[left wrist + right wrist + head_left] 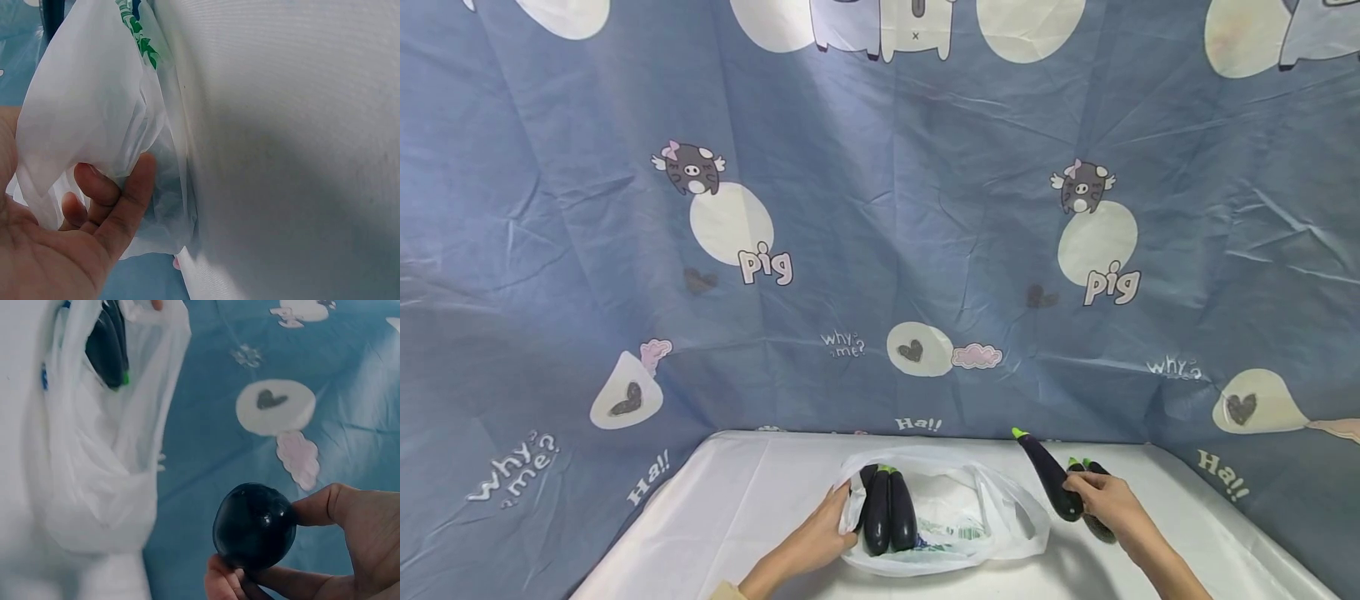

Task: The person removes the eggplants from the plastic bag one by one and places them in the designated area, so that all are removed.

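My left hand (816, 537) grips the left edge of a white plastic bag (1018, 537), fingers curled at its rim in the left wrist view. The bag's mouth is spread wide. Inside, at its left side, two dark eggplants (902, 517) lie side by side, with part of another behind the bag's edge. My right hand (1108, 504) pinches one more eggplant (1041, 462) near its thick end, to the right of the bag. That eggplant slants up and left, its green stem at the far end. In the right wrist view its round end (253, 525) sits between thumb and fingers.
Behind my right hand, more eggplants (1097, 468) lie on the white-covered table (752, 483), partly hidden by the hand. A blue patterned cloth (865, 250) hangs behind the table and along both sides.
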Demonstrator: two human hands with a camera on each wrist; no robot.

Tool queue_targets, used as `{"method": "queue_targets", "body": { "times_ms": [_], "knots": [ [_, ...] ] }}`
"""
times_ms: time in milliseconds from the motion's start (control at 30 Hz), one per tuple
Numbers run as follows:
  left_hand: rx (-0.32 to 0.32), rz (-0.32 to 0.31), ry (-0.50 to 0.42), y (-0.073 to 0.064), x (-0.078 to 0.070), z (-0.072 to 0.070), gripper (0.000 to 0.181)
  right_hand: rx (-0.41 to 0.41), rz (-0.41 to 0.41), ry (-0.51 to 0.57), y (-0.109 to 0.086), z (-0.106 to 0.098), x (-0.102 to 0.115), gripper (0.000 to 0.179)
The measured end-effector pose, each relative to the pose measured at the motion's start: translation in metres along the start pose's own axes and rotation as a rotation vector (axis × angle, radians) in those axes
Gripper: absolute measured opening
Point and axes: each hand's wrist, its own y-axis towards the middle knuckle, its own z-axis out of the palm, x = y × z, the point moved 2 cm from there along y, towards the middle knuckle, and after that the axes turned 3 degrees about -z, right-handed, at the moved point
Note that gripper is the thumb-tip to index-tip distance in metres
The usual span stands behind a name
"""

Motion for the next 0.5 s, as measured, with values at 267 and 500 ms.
{"method": "queue_targets", "body": {
  "times_ms": [267, 500],
  "knots": [
    [-0.004, 0.01, 0.008, 0.0, 0.0, -0.001, 0.086, 0.018, 0.047, -0.02, 0.004, -0.032, -0.01, 0.084],
    [-0.002, 0.003, 0.013, 0.0, 0.0, -0.001, 0.085, 0.006, 0.046, -0.011, 0.007, -0.052, -0.019, 0.08]
  ]
}}
